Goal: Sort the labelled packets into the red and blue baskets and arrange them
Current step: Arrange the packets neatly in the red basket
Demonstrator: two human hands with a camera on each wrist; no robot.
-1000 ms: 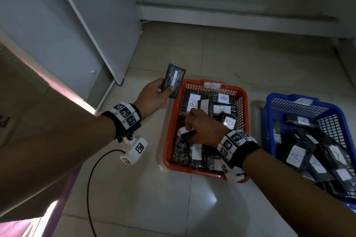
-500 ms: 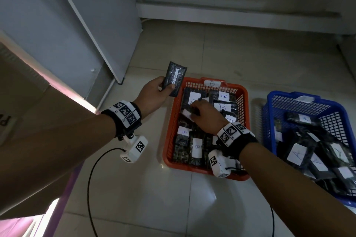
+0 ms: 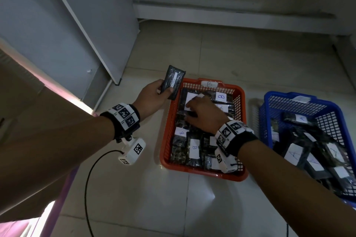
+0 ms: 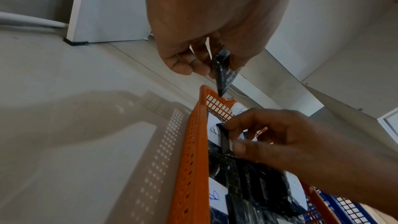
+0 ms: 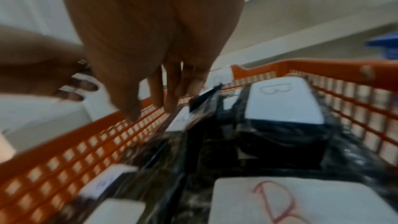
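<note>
Left hand [image 3: 152, 98] pinches a packet [image 3: 173, 84] upright beside the red basket [image 3: 166, 131] — right hand [image 3: 204, 115], nearer, pinches a packet's edge inside it.

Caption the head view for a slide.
Left hand holds a dark packet beside the red basket; right hand arranges B-labelled packets.

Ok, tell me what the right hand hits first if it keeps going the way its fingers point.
Probably the red basket's far-left corner wall; the right hand points there across the B-labelled packets. Depth is unclear.
</note>
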